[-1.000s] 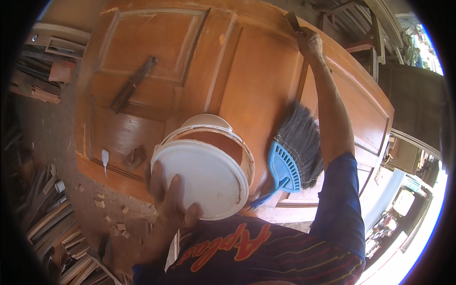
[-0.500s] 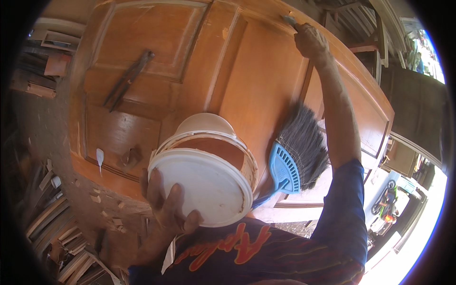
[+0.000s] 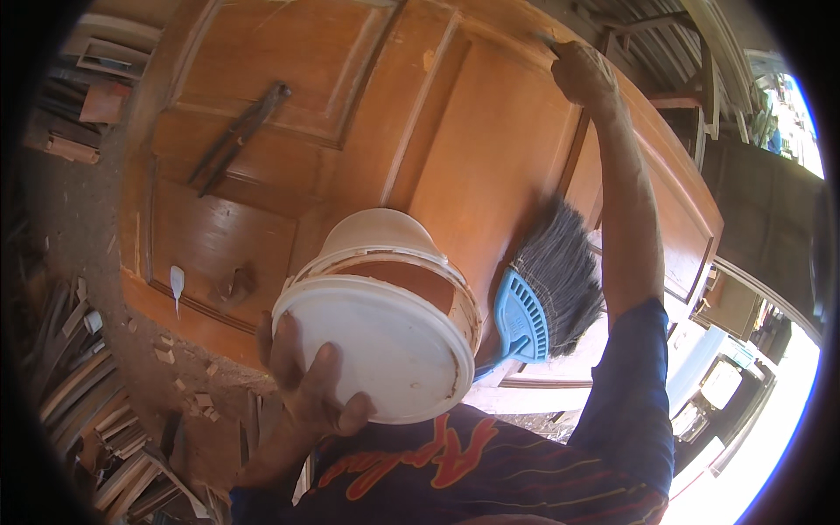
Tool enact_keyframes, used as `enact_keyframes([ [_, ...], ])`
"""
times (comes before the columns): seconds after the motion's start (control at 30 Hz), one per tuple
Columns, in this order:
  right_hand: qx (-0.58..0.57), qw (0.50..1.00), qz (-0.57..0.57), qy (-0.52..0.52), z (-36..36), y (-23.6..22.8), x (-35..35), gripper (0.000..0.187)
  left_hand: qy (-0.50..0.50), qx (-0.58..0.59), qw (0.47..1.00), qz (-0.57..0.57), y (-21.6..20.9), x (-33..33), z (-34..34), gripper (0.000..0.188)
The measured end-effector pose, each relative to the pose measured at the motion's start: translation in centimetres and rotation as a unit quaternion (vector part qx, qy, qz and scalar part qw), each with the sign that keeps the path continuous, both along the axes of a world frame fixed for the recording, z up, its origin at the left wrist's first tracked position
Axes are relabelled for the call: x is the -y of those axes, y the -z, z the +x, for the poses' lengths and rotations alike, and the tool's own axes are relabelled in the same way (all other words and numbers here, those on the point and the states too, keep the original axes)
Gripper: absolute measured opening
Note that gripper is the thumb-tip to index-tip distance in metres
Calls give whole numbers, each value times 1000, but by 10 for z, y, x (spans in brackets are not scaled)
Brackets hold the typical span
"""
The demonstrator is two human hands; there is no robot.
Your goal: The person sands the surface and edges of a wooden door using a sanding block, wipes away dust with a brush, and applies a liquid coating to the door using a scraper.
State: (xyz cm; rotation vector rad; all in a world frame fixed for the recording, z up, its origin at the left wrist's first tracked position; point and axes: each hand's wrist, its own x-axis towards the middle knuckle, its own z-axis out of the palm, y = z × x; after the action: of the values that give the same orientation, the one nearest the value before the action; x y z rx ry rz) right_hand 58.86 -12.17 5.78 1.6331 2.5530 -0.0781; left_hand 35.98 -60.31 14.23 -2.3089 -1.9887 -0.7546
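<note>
My right hand (image 3: 584,77) is closed around a small putty knife (image 3: 546,38), its blade against the far edge of a brown panelled wooden door (image 3: 490,131) lying flat. The blade is blurred and partly hidden by the fingers. My left hand (image 3: 317,389) grips a round white plastic lid (image 3: 385,350) near my chest, thumb and fingers pressed on its face. Just behind the lid is a white plastic bucket (image 3: 378,232), its rim stained brown; whether the left hand also holds the bucket cannot be told.
A broom (image 3: 525,315) with a blue head and dark bristles lies right of the bucket. Long-handled pincers (image 3: 241,138) and a white nozzle bottle (image 3: 178,284) rest on the door's left part. Wood offcuts (image 3: 131,446) are piled at lower left, and timber frames (image 3: 691,70) stand beyond the far right edge.
The view has shifted slightly. My right hand stays at the door's far edge, the knife's blade now more blurred. My left hand keeps its grip on the lid.
</note>
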Motion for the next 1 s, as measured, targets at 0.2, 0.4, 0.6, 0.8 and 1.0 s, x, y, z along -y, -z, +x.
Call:
enact_keyframes([
  [0.2,-14,1000,-13,24,-1,3,8,33,-6,-2,1000,7,2,1,-3,70],
  [0.4,-14,999,-3,33,13,-2,-7,32,17,-17,999,21,-2,-5,-6,72],
  [0.6,-1,998,-49,-34,-5,-47,75,34,7,-13,999,41,3,0,-1,76],
  [0.8,-312,935,-51,159,65,-53,204,40,8,99,995,8,-10,-6,4,73],
  [1.0,-409,854,-110,301,167,-57,247,38,-14,164,983,-79,-31,-11,15,62],
])
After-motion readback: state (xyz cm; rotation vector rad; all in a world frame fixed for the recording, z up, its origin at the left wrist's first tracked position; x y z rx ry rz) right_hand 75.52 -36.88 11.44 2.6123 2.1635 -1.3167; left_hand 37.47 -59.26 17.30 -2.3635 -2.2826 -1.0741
